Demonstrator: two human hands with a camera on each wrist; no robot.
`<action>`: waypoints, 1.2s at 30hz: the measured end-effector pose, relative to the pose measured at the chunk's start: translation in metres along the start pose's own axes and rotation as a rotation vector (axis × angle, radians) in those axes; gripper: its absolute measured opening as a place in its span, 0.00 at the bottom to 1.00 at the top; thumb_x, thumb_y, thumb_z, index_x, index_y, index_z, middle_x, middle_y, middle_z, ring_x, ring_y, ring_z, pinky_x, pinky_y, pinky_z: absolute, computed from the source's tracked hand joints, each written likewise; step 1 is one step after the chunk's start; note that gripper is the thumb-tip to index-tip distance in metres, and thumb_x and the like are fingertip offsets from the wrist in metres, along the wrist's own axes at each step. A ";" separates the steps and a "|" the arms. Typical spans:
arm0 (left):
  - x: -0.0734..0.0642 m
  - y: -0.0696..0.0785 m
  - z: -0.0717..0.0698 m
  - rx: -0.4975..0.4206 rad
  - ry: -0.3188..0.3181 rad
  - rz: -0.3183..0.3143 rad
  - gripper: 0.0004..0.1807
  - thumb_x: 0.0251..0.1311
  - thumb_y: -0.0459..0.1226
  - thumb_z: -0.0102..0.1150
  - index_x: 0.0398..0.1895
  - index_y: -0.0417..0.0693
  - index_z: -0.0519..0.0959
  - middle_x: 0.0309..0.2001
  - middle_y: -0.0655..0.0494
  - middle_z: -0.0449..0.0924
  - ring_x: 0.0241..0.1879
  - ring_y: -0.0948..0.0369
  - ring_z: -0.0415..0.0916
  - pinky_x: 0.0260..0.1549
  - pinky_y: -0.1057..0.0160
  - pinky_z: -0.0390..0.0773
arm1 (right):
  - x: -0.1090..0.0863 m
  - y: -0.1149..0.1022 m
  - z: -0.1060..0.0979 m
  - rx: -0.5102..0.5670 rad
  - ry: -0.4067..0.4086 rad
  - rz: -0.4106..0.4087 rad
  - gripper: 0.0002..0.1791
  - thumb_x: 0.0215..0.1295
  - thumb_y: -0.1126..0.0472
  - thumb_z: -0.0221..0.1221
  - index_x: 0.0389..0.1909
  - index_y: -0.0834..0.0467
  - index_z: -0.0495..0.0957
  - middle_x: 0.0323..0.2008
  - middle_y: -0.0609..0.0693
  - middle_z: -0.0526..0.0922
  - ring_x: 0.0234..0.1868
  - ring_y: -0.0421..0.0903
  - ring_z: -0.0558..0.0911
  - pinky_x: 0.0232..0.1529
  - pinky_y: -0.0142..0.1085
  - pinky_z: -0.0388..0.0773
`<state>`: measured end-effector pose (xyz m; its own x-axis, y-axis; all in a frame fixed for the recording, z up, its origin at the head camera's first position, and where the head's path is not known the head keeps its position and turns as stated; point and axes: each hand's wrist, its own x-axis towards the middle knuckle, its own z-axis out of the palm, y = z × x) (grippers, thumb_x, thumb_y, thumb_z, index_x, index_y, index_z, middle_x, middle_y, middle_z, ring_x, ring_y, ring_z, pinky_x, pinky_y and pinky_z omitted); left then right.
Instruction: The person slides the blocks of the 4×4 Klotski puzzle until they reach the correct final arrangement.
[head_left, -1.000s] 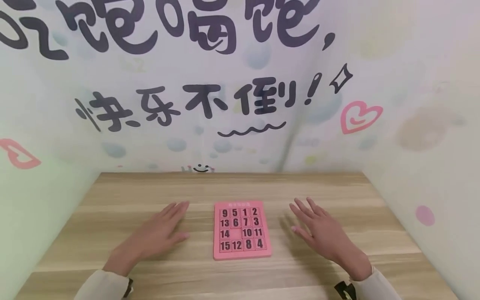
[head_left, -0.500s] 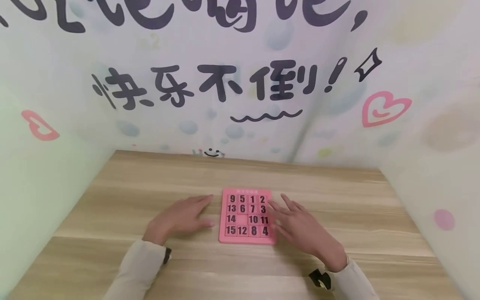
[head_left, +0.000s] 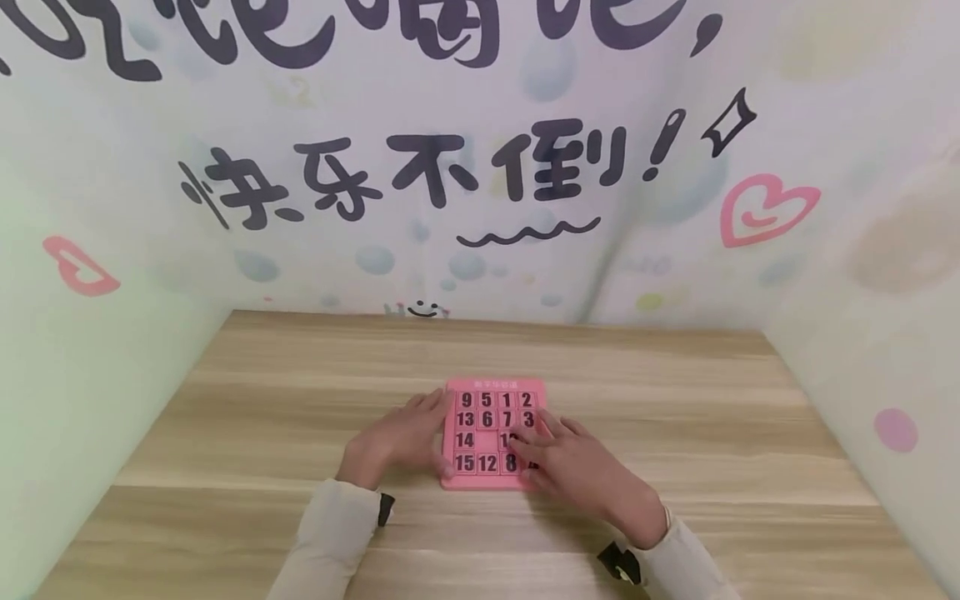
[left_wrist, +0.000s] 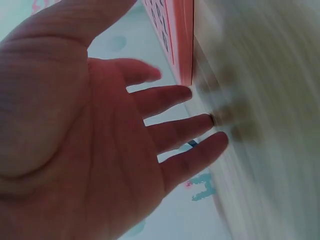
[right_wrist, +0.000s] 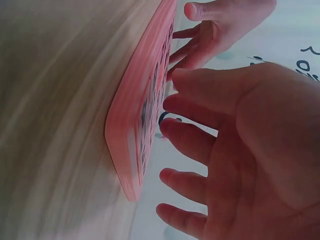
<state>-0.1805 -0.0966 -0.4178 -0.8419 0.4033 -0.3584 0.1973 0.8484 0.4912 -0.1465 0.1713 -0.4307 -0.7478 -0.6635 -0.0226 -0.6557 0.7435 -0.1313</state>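
Note:
A pink sliding number puzzle (head_left: 487, 483) lies flat on the wooden table, with black-numbered tiles and one vacant slot in its third row. At its left edge is my left hand (head_left: 401, 437), fingertips and thumb right at the frame; in the left wrist view the fingers of this hand (left_wrist: 115, 120) are spread and loosely extended beside the puzzle's side (left_wrist: 184, 45). My right hand (head_left: 585, 467) reaches over the right side and covers some tiles near 10, 11 and 4. The right wrist view shows that hand (right_wrist: 240, 135) with relaxed fingers close over the tiles.
The wood-grain table (head_left: 337, 350) meets a white wall (head_left: 375, 283) at its back edge, printed with dark lettering and pink hearts. Further walls rise along the left and right sides. Light sleeves (head_left: 330, 525) with dark cuff pieces cover both forearms.
Both hands have moved inward from either side to the puzzle, the left to its left edge, the right over its right-hand tiles. The head view has shifted slightly. The visible tiles keep their places.

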 end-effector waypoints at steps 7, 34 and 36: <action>0.003 0.003 0.002 0.038 -0.003 0.016 0.60 0.47 0.48 0.76 0.79 0.43 0.49 0.80 0.45 0.42 0.78 0.42 0.39 0.75 0.43 0.47 | 0.003 -0.001 0.003 -0.033 0.043 -0.018 0.24 0.72 0.47 0.55 0.65 0.50 0.76 0.66 0.50 0.76 0.71 0.63 0.67 0.66 0.61 0.67; 0.001 0.009 0.008 0.034 0.000 -0.006 0.63 0.42 0.41 0.78 0.78 0.37 0.48 0.80 0.42 0.40 0.77 0.39 0.35 0.74 0.40 0.44 | 0.008 -0.010 0.010 -0.078 0.046 -0.005 0.24 0.72 0.44 0.54 0.62 0.51 0.79 0.65 0.50 0.77 0.69 0.63 0.70 0.65 0.58 0.69; 0.002 0.010 0.009 0.041 -0.006 -0.003 0.63 0.42 0.41 0.78 0.78 0.37 0.48 0.80 0.41 0.40 0.77 0.38 0.35 0.74 0.41 0.44 | 0.007 -0.010 0.010 -0.069 0.040 0.003 0.24 0.72 0.44 0.54 0.62 0.51 0.79 0.65 0.51 0.77 0.69 0.64 0.69 0.66 0.59 0.69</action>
<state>-0.1761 -0.0837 -0.4205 -0.8397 0.4028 -0.3643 0.2157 0.8630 0.4569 -0.1441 0.1587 -0.4399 -0.7525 -0.6584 0.0169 -0.6580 0.7504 -0.0626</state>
